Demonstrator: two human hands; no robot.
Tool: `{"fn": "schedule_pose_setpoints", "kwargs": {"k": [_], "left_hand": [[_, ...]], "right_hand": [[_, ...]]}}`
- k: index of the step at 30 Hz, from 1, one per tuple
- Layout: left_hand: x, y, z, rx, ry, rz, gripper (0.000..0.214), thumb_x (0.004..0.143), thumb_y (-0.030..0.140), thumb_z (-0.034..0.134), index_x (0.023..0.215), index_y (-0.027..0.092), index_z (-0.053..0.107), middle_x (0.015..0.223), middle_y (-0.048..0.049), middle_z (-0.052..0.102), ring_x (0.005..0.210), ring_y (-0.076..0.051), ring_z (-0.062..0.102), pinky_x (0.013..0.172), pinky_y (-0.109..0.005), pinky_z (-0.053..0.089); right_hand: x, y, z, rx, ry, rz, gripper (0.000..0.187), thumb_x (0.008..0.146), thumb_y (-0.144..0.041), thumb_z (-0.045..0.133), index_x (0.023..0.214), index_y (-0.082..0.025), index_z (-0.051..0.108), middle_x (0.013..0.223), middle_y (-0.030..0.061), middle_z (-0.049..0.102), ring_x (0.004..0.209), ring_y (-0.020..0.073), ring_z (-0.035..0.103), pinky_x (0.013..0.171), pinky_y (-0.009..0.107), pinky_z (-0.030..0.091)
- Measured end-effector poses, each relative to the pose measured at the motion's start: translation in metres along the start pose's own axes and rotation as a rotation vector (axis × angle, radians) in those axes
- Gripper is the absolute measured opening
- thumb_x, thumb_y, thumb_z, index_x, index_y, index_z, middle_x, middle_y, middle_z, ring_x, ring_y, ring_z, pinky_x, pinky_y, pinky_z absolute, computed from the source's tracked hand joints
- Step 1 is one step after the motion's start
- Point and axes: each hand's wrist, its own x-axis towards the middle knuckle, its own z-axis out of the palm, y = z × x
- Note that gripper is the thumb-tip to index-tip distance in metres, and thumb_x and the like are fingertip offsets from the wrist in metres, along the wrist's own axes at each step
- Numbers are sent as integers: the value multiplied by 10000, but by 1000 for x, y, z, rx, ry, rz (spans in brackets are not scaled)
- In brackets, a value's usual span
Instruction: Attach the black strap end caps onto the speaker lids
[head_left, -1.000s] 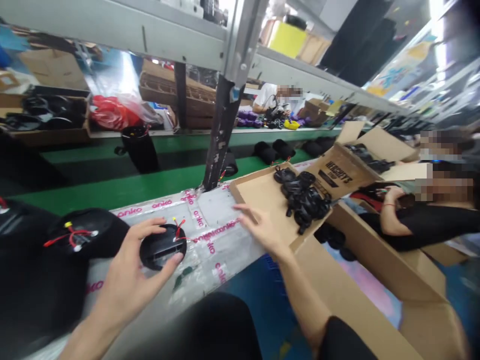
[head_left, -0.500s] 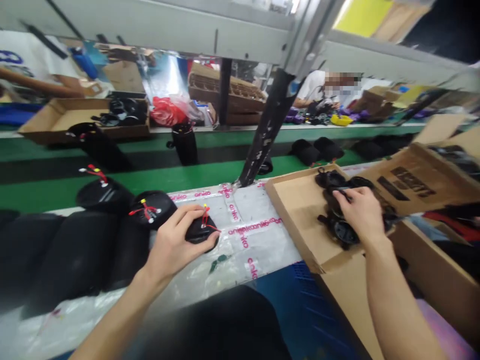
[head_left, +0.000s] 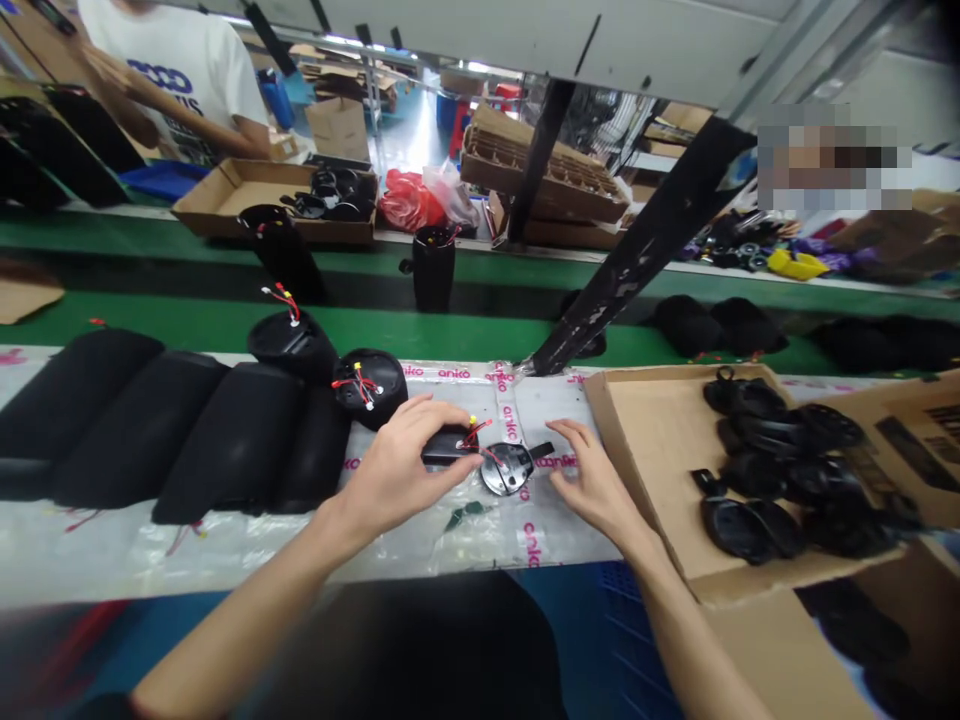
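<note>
Right hand point(head_left: 591, 485) had withdrawn from box point(head_left: 656, 425), grip released; cap point(head_left: 504, 472) lay just beside cylinder point(head_left: 448, 446), putting both parts together. Left hand point(head_left: 401, 455) grasped cylinder.

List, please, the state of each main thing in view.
Left hand: curled around wired black piece
Wired black piece: held, red wires exposed
Right hand: open, beside round strapped piece
Round strapped piece: resting on table
Cardboard tray: open, partly filled
Black parts: piled in tray
Black cylinders, left: lying in a row
</note>
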Motion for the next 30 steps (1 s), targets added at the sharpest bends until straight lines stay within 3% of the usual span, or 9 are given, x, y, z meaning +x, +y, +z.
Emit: {"fn": "schedule_pose_setpoints", "kwargs": {"k": [2,5,10,15,17,20,24,26,30], "left_hand": [[1,0,-4,-4,-40,-15,392,915,315,865,1251,217,688,1264,-94,785,1214,-283,761,1153,-496,587],[3,-2,-12,-6,-118,-41,455,921,286,814,1343,220,657,1466,-135,693,1367,-310,696,1170,-468,587],[3,-4,-16,-51,-161,-94,451,924,224,760,1357,233,633,1384,-93,749,1293,-278,738,1136,-440,604],[0,6,7,60,44,-19,460,880,290,882,1250,217,619,1156,-69,790,1095,-272,784,1155,-519,549],[0,9,16,115,110,13,375,920,273,858,1200,215,616,1069,-42,800,986,-243,800,1171,-539,513],[2,8,20,154,134,81,156,1003,221,770,1105,222,652,1021,-17,828,921,-209,805,1113,-503,519],[5,6,13,58,115,99,48,1028,219,757,1057,237,724,995,17,852,871,-173,800,1001,-411,556],[5,6,10,14,102,78,69,1011,218,785,1063,240,746,996,23,855,864,-169,795,978,-391,566],[5,10,10,0,119,34,105,996,208,799,1082,243,751,985,24,857,864,-176,789,932,-375,582]], "right_hand": [[-5,-9,-1,-94,-162,-99,822,778,-150,672,1588,-226,554,1723,157,465,1623,392,411,1336,649,357],[-7,-20,8,-183,-408,-195,991,770,-127,673,1707,-269,384,1831,120,281,1710,385,234,1366,646,308],[0,-20,25,-257,-385,-220,994,790,-25,569,1725,-282,351,1706,141,472,1590,349,452,1309,608,431],[6,-25,34,-258,-364,-280,904,774,-53,652,1639,-274,511,1713,146,457,1592,410,395,1293,649,421],[11,-28,33,-109,-352,-255,748,821,-110,688,1548,-263,604,1609,142,569,1514,375,494,1269,609,457],[18,-37,24,335,-270,-41,595,950,-381,708,1528,-277,607,1513,127,658,1375,333,638,1156,541,563],[22,-62,14,912,-105,204,767,1053,-735,307,1561,-227,573,1387,167,748,1191,367,755,944,556,649],[22,-76,17,992,-46,238,845,1047,-759,199,1587,-210,545,1371,184,756,1147,378,769,900,566,652],[19,-90,26,1010,-10,197,840,1033,-758,256,1658,-231,447,1483,187,701,1155,382,768,907,559,649]]}}
